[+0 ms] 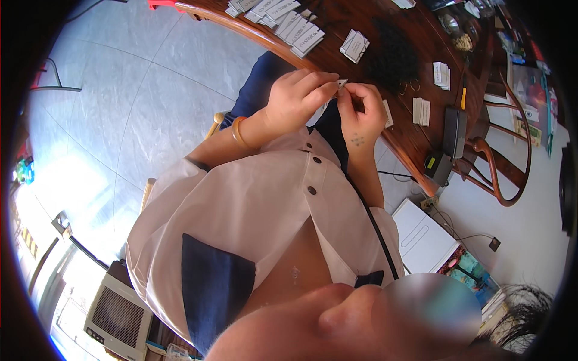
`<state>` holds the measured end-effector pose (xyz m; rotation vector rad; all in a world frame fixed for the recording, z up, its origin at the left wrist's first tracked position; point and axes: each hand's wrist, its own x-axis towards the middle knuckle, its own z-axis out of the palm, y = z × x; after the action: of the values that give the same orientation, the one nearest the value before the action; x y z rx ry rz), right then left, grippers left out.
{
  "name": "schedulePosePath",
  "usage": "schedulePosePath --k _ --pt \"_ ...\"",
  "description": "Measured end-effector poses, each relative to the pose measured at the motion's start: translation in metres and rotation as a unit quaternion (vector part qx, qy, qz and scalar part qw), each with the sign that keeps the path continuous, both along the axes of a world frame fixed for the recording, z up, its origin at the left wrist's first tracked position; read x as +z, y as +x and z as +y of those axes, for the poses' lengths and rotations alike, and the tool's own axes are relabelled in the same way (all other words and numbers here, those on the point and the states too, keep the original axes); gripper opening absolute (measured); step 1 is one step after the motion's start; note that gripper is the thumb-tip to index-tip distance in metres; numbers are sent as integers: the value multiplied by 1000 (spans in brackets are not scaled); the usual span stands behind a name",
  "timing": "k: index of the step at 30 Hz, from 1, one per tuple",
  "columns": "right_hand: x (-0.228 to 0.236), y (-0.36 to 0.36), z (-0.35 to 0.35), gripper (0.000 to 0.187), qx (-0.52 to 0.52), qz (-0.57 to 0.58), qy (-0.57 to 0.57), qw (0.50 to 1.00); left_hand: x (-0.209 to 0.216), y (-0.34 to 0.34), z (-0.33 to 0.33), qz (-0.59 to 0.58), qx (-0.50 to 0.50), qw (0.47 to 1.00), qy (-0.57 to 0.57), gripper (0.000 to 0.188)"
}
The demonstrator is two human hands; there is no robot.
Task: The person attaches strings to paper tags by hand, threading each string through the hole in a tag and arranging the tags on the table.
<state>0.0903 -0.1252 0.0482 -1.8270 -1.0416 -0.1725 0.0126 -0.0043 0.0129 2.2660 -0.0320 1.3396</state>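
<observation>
Just off the near edge of the table, my two hands meet at the fingertips. Between them is a small white tag [341,83], mostly covered by the fingers. My left hand [299,99], with a bangle [239,131] on its wrist, pinches the tag from the left. The thumb and fingers of my right hand [363,111] are closed on its other side. Beyond my right hand lies a loose heap of black strings [394,57]. A small stack of printed white tags [354,46] sits beside the heap.
More printed tags [289,24] spread along the far left of the wooden table [337,15]. Smaller stacks of tags [441,76] lie to the right. A dark box [454,132] stands at the right end, near a wooden chair [500,162]. An air cooler [118,313] stands at lower left.
</observation>
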Motion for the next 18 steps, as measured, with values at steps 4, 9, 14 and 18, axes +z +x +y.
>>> schedulePosePath --k 4,9,14,18 --pt "-7 -6 -5 8 39 232 23 972 8 -4 9 -14 8 998 69 37" --pt "-1 -10 -9 5 61 370 7 927 3 -4 7 -26 21 998 60 25" --pt "-6 -4 -10 14 60 280 53 957 0 -2 9 -17 -6 1000 3 24" --pt "15 17 -20 16 97 334 31 937 1 -3 9 13 -104 991 -88 23"
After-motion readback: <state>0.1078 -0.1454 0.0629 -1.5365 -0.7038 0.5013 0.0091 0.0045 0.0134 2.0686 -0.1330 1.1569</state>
